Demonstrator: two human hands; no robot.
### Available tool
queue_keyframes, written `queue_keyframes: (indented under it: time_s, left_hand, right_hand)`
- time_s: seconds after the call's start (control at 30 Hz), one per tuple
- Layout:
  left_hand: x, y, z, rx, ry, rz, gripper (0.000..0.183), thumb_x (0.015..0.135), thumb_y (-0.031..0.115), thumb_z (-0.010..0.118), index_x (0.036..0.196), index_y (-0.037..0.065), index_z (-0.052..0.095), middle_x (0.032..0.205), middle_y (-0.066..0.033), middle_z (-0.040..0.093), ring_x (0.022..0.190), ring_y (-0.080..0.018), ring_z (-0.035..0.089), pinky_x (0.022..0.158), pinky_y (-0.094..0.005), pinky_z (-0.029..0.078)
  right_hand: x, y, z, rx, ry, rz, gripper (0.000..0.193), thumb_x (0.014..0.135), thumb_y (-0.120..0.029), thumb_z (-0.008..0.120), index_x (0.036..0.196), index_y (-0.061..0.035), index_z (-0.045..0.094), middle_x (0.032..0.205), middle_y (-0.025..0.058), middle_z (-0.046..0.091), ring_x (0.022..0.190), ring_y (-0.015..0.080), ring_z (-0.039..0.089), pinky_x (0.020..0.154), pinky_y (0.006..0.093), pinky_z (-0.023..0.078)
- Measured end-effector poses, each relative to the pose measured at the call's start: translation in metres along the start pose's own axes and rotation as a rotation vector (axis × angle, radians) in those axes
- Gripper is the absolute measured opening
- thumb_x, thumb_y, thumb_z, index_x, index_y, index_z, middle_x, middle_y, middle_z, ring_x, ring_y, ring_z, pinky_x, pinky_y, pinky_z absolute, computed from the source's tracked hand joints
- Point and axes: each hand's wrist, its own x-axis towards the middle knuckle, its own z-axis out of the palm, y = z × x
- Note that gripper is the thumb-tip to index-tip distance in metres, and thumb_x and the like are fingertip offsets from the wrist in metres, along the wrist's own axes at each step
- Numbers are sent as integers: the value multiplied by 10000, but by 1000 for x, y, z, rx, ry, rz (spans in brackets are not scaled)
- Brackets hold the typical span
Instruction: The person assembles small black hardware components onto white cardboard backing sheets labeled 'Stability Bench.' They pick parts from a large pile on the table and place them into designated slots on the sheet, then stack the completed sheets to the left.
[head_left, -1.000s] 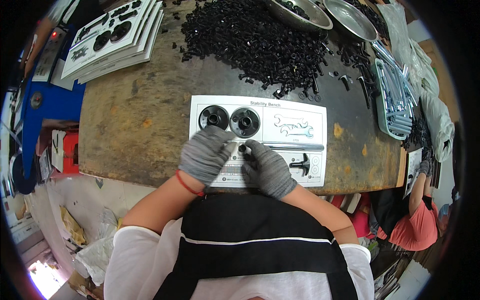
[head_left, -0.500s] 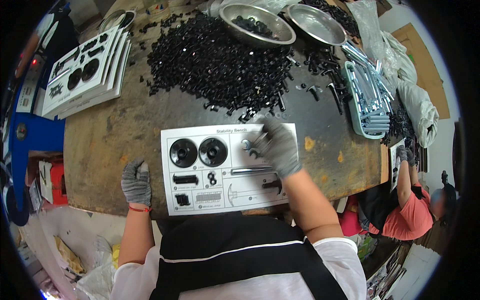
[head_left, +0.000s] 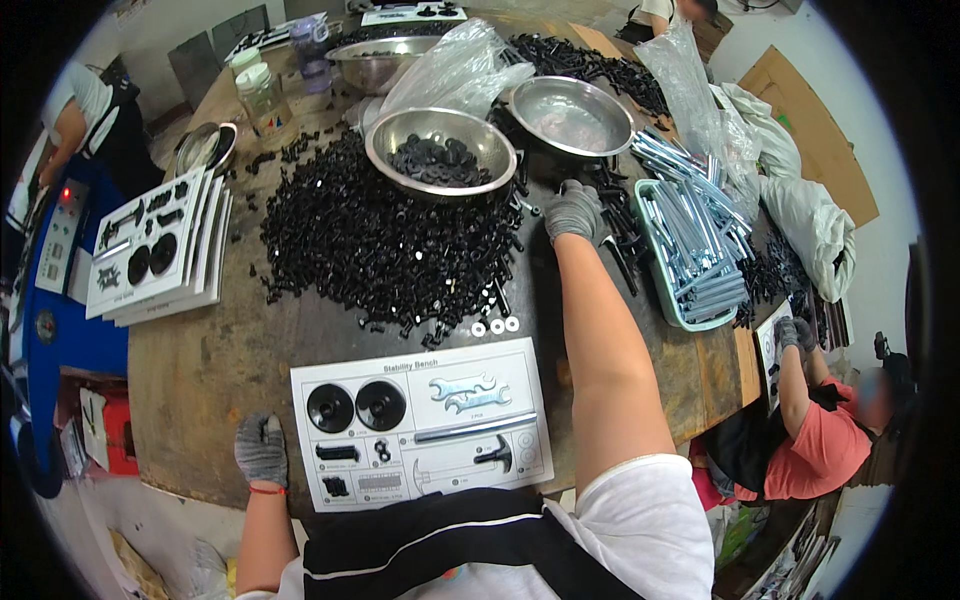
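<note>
A white card [head_left: 425, 352] lies near the table's front edge. On it show black discs [head_left: 381, 406], two silver wrenches [head_left: 470, 392], a metal tube [head_left: 475, 428] and a black T-shaped piece [head_left: 495, 455]; I cannot tell which are printed. My right hand [head_left: 573, 212], grey-gloved, reaches far across to black T-shaped parts [head_left: 622, 262] below a steel bowl. Its fingers are curled, and whatever they hold is hidden. At the table edge left of the card, my left hand [head_left: 262, 452] rests, loosely closed without anything visible in it.
A large heap of black bolts [head_left: 370, 240] fills the middle, with white washers [head_left: 497, 325] along its near edge. Beyond stand a bowl of black pieces [head_left: 440, 150] and another steel bowl [head_left: 572, 118]. Metal tubes fill a teal basket [head_left: 683, 318]; stacked cards [head_left: 150, 245] sit left. A co-worker [head_left: 805, 430] is at right.
My right hand has left the card, moving away to the black parts below the bowl, so the wrenches now show. My left hand stays at the table edge. The view has shifted.
</note>
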Motion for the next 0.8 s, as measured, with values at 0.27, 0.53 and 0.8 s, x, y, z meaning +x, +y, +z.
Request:
queue_keyframes:
  time_s: [0.27,0.53,0.8]
  left_hand:
    - [-3,-6,4,-59,3,-83,87,828,111,677,883,44,672,856,-149,657,796,-335,628,743,-405,499]
    - [-2,3,2,49,70,-14,108,838,161,656,819,56,641,796,-161,631,757,-364,605,713,-427,486]
    - [-5,1,-4,130,25,-56,114,837,157,640,879,52,623,839,-182,624,810,-388,597,758,-441,480]
  right_hand:
    - [24,11,-13,-165,13,-13,432,863,-387,627,1199,-116,611,1366,168,448,1312,358,404,1052,496,373]
    - [107,38,-7,-56,-29,112,725,850,-593,542,1406,-131,492,1466,144,424,1338,349,412,1101,464,333]
    - [170,16,4,-60,-402,274,983,686,-648,723,1510,-320,298,1553,96,326,1400,348,362,1124,478,334]
